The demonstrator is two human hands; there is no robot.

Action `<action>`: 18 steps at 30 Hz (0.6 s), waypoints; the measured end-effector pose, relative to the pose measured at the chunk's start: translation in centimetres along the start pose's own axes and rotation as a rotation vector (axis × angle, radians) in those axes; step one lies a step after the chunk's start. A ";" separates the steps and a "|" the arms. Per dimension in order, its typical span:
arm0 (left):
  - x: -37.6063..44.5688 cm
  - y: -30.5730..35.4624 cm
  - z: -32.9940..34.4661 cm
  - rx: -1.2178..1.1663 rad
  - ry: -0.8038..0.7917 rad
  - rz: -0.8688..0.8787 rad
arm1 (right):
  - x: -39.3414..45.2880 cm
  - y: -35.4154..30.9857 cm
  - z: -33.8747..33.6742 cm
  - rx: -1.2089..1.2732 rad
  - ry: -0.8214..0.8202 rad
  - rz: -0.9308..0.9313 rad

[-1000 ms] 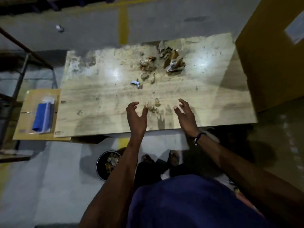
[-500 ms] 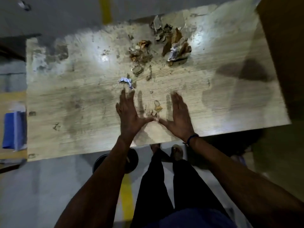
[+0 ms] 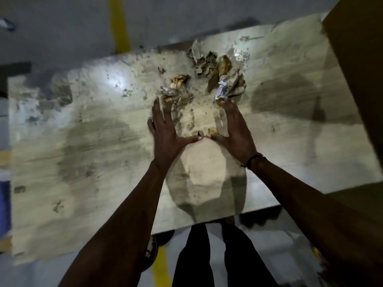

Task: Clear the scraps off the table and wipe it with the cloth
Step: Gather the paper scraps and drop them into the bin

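A pale, stained wooden table (image 3: 87,162) fills the view. Brown and white scraps (image 3: 217,77) lie in a heap at its far middle, with a smaller yellowish clump (image 3: 176,88) to the left. My left hand (image 3: 165,131) and my right hand (image 3: 234,129) rest flat on the tabletop, fingers pointing away, thumbs tip to tip. They frame a few small scraps (image 3: 207,130) between them. The fingertips reach the near edge of the heap. Neither hand holds anything. A sliver of the blue cloth (image 3: 4,206) shows at the left edge.
A dark round bin (image 3: 152,251) stands on the floor under the table's near edge, mostly hidden by my left arm. A tall yellow-brown panel (image 3: 356,59) rises at the right. My legs stand at the near edge. A yellow floor line runs beneath.
My hands dropped flat onto the table, thumbs joined, and slid away from me toward the heap, pushing the small scraps along. The view moved closer over the table.
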State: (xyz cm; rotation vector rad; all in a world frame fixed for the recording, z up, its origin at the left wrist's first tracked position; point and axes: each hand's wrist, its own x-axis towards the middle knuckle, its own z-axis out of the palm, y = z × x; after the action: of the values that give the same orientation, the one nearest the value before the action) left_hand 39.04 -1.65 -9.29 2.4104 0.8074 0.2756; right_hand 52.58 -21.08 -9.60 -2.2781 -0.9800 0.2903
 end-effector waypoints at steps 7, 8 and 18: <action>3.4 -0.9 -2.5 -0.025 0.083 0.074 | 3.5 -0.6 -3.6 -0.054 0.328 -0.007; 4.4 -1.2 -2.9 -0.027 0.103 0.081 | 4.9 -0.5 -4.2 -0.056 0.385 0.025; 11.4 -1.1 -0.6 -0.179 -0.151 0.224 | 15.4 1.7 -4.4 0.129 -0.022 0.048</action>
State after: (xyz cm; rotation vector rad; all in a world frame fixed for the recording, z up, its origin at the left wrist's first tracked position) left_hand 47.38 6.29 -9.31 2.3197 0.4276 0.2380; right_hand 66.17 -13.03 -6.63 -2.1874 -0.8923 0.3888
